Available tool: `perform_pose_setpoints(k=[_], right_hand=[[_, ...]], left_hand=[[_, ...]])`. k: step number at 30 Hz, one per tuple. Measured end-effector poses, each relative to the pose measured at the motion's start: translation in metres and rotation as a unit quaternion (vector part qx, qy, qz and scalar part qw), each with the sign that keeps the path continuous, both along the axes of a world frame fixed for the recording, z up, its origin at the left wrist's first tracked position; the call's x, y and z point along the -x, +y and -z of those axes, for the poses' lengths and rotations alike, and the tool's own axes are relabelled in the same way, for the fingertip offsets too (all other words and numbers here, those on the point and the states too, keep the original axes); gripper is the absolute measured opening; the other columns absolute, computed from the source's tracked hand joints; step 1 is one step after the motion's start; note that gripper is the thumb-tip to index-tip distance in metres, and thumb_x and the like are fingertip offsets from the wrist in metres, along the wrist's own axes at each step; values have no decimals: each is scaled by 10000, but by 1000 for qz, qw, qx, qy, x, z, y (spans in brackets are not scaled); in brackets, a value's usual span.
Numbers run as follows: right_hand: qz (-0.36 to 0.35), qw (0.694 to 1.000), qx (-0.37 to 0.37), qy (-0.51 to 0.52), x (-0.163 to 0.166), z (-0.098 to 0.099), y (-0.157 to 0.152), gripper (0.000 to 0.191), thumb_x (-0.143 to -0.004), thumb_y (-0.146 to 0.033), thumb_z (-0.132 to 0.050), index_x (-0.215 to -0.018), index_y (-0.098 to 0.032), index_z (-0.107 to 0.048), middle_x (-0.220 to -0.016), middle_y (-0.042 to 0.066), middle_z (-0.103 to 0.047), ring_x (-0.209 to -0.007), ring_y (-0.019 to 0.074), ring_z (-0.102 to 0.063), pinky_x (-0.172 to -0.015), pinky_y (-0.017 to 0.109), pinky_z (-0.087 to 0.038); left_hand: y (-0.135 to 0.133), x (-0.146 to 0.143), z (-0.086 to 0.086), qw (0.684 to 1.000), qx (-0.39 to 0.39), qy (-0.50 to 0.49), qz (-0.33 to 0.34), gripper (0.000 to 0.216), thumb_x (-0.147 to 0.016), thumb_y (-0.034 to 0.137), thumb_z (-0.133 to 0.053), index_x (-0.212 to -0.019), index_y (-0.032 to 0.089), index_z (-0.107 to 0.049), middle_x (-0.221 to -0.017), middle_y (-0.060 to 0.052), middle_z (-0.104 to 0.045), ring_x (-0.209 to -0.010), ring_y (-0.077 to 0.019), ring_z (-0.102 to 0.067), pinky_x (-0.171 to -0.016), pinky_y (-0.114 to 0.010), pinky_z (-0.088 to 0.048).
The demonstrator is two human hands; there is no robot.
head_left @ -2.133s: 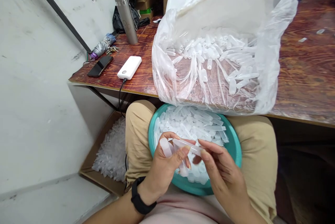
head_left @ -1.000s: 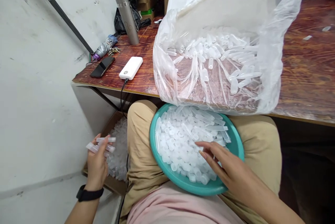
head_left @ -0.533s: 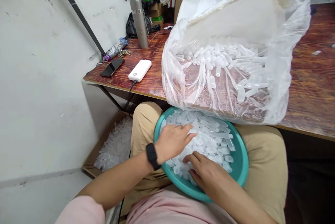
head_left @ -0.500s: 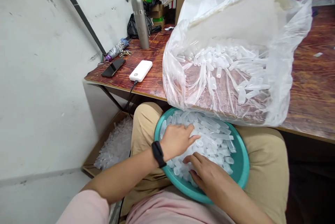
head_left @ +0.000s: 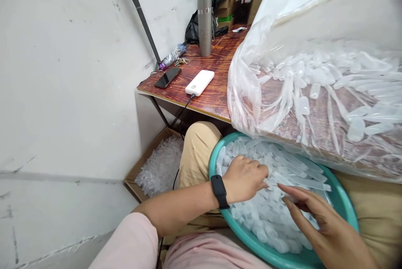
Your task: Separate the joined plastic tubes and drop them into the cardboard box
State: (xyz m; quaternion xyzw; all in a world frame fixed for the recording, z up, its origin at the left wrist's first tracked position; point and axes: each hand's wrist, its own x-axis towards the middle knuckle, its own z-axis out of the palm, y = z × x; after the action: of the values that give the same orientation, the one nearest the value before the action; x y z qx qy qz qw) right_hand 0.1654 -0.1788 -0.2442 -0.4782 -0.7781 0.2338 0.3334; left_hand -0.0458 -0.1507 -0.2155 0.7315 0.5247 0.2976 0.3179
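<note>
A teal basin (head_left: 344,210) sits on my lap, filled with translucent white plastic pieces (head_left: 266,214), some long and flat, others short and tube-like. My left hand (head_left: 246,178), with a black band on its wrist, hangs over the pieces with its fingers curled together. What those fingers hold, if anything, is hidden. To its right, my right hand (head_left: 323,218) has thumb and forefinger around a small translucent plastic piece (head_left: 292,197). Its other fingers are bent behind the forefinger.
A large clear plastic bag (head_left: 248,105) of similar pieces lies open on the wooden table (head_left: 220,103). A white power bank (head_left: 200,82) with a cable, a phone (head_left: 168,77), keys (head_left: 181,61), an umbrella (head_left: 172,56) and a steel flask (head_left: 204,24) stand left. A cardboard box (head_left: 133,172) of pieces is below.
The view has swung left, so the table and basin appear farther right. My hands have lifted from the pieces; the left fingers have curled in, and a piece now shows between my right fingertips.
</note>
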Motion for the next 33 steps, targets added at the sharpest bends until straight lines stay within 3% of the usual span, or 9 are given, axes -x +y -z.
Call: perform_pose_setpoints(k=[4,7,9,13,15,16,22,26,33], right_hand=[[47,999,9,10,-3,-6,-5,339,-960,-528,-603,-1147,-284,-746,-1089,74,-679,-834,206,-702,-716,347,-605],[85,994,53,42,-4,-14,-10,311,-942,-491,-645,-1152,-281,-737,-1124,66,-697,-920,215,-705,-772,335,-609],[122,985,80,90,-1,-19,-13,286,-915,-472,-683,-1110,-272,-743,-1125,61,-681,-899,199,-701,-758,309,-614],[169,962,114,182,11,-26,-19,265,-870,-475,-734,-1014,-253,-750,-1021,50,-670,-774,161,-676,-661,260,-609],[169,957,125,200,17,-28,-22,243,-892,-463,-717,-1019,-258,-749,-1015,54,-701,-858,180,-699,-738,274,-621],[167,955,124,210,20,-29,-23,225,-900,-450,-711,-1017,-261,-751,-1026,56,-711,-908,188,-706,-779,283,-624],[121,957,77,251,35,-42,-32,115,-921,-346,-716,-991,-262,-748,-1046,65,-681,-908,179,-709,-753,265,-641],[88,973,20,214,41,-43,-39,156,-956,-263,-685,-1107,-298,-698,-1070,54,-695,-993,188,-707,-801,280,-637],[54,992,-83,84,36,-48,-45,276,-1014,-217,-578,-1272,-314,-599,-1108,58,-771,-992,220,-756,-848,367,-641]], left_hand=[[6,2,11,997,16,-39,67,177,-752,101,-792,-683,215,-675,-673,-35,-602,-844,-317,-673,-969,-499,-462],[1,4,9,993,39,-85,75,43,-866,177,-686,-854,217,-693,-784,-60,-627,-905,-305,-652,-962,-489,-448],[-5,5,1,972,130,-181,73,132,-941,281,-630,-1056,220,-651,-888,-58,-636,-881,-268,-663,-889,-453,-480],[-15,7,-21,808,381,-442,87,574,-870,436,-768,-1328,260,-468,-1002,-12,-567,-802,-213,-730,-742,-378,-546],[-20,7,-30,744,424,-512,63,644,-803,464,-843,-1298,246,-493,-1025,-18,-603,-845,-216,-746,-803,-390,-554],[-23,7,-33,735,419,-531,35,605,-799,472,-849,-1246,224,-525,-1023,-32,-648,-865,-209,-740,-840,-382,-540],[-43,-6,-34,768,281,-561,-131,423,-858,466,-807,-1076,206,-555,-1054,-68,-784,-972,-171,-667,-944,-310,-437],[-53,-10,-35,774,258,-567,-114,335,-932,433,-738,-1089,228,-524,-1109,-55,-779,-1007,-179,-693,-985,-346,-464],[-61,-2,-39,854,165,-490,-49,144,-999,310,-662,-1059,234,-555,-1094,-57,-783,-1287,-188,-608,-1148,-385,-393]])
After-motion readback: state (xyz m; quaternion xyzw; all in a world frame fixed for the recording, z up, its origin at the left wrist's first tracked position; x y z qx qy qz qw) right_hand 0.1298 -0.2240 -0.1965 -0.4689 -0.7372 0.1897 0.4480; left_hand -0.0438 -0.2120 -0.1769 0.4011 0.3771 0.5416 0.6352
